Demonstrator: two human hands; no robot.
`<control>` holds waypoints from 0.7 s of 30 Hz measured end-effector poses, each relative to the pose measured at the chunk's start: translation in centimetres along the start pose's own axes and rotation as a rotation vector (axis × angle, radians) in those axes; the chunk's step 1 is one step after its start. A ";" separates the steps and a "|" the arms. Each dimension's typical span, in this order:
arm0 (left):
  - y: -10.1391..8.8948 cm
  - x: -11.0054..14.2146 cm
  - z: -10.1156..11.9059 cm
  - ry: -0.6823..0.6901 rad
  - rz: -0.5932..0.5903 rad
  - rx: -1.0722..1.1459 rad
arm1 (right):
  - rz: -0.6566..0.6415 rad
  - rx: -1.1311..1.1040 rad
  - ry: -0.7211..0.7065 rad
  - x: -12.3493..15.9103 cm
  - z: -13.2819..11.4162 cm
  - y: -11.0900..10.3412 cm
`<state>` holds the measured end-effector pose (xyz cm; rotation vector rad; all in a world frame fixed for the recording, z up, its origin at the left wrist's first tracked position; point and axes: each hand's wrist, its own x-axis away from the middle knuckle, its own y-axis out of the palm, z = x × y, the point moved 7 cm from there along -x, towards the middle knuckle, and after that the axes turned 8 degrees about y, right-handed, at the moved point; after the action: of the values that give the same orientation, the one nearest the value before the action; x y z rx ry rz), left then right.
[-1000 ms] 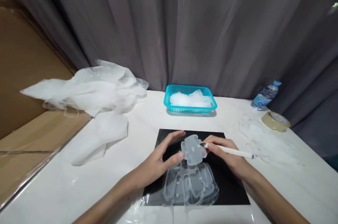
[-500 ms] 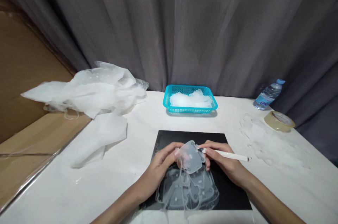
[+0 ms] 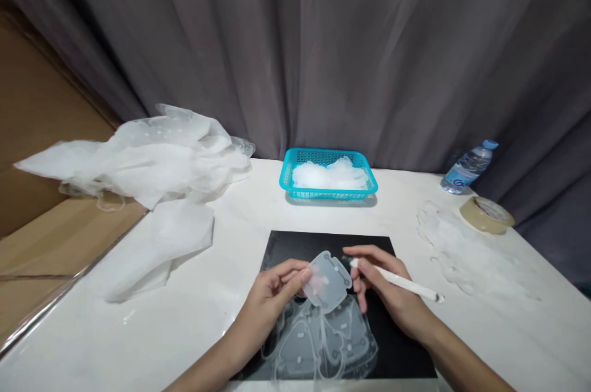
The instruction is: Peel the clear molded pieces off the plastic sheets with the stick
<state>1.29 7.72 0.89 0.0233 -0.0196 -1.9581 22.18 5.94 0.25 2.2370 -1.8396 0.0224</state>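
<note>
From my remote seat I could read only a large purple "G" on the blue label of the water bottle; the letters after it were too blurred for me. Whether the tape roll bore print, I could not tell.

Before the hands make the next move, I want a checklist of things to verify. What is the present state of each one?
1. Left hand grips the raised piece: ok, its fingers are at the left edge.
2. Right hand holds the white tool: ok, with the dark tip towards the raised piece.
3. Tip free of the raised piece: cannot tell, the tip is blurred close to its edge.
4. Lower pieces separated on the black sheet: not ok, they overlap.
5. Blue basket away from the hands: ok, it stands beyond the black sheet.
6. Bottle capped: ok.
</note>
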 end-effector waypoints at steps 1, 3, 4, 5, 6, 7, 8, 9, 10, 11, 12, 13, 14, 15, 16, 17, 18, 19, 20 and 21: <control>0.0 0.0 0.0 -0.001 0.006 0.012 | 0.049 -0.016 -0.001 0.0 0.0 -0.4; -0.1 0.0 0.0 0.000 0.009 0.028 | 0.129 0.027 -0.009 0.3 -0.1 -0.8; -0.1 0.0 0.0 -0.001 0.007 0.035 | 0.144 0.077 -0.018 0.4 -0.3 -0.7; -0.1 0.0 0.0 0.000 0.001 0.043 | 0.135 0.135 -0.031 0.6 -0.4 -0.4; -0.1 0.1 0.0 -0.003 -0.009 0.051 | 0.113 0.191 -0.049 0.7 -0.6 0.1; 0.0 0.2 0.0 -0.006 -0.023 0.058 | 0.091 0.243 -0.071 0.9 -0.7 0.5; 0.1 0.3 0.0 -0.009 -0.038 0.061 | 0.076 0.291 -0.095 1.1 -0.8 1.0; 0.2 0.4 0.1 -0.006 -0.055 0.060 | 0.071 0.336 -0.121 1.3 -0.9 1.3; 0.3 0.5 0.3 0.003 -0.073 0.053 | 0.076 0.377 -0.148 1.5 -1.0 1.6; 0.3 0.6 0.4 0.014 -0.087 0.041 | 0.082 0.412 -0.173 1.7 -1.0 1.8; 0.4 0.7 0.6 0.025 -0.095 0.026 | 0.079 0.443 -0.194 1.8 -1.0 2.1; 0.4 0.7 0.7 0.030 -0.099 0.008 | 0.062 0.470 -0.211 2.0 -1.0 2.5; 0.5 0.8 0.6 0.024 -0.104 -0.006 | 0.038 0.495 -0.224 2.1 -0.9 2.8; 0.6 0.8 0.5 0.012 -0.111 -0.016 | 0.015 0.516 -0.239 2.2 -0.9 3.2; 0.7 0.9 0.4 -0.002 -0.121 -0.022 | 0.000 0.531 -0.249 2.2 -0.9 3.6; 0.9 0.9 0.2 -0.013 -0.133 -0.021 | -0.002 0.536 -0.254 2.2 -0.9 3.8; 1.0 1.0 0.1 -0.019 -0.144 -0.012 | 0.007 0.532 -0.249 2.2 -1.0 3.9; 1.1 1.0 0.0 -0.019 -0.146 -0.001 | 0.022 0.520 -0.238 2.1 -0.9 3.9; 1.0 0.9 0.0 -0.012 -0.134 0.010 | 0.040 0.506 -0.221 2.1 -0.9 3.9; 0.9 0.9 0.0 -0.003 -0.115 0.019 | 0.050 0.494 -0.202 2.0 -0.8 3.8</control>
<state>1.80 6.56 0.92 0.0343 -0.0396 -2.0727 18.99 3.47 2.07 2.5922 -2.1899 0.3024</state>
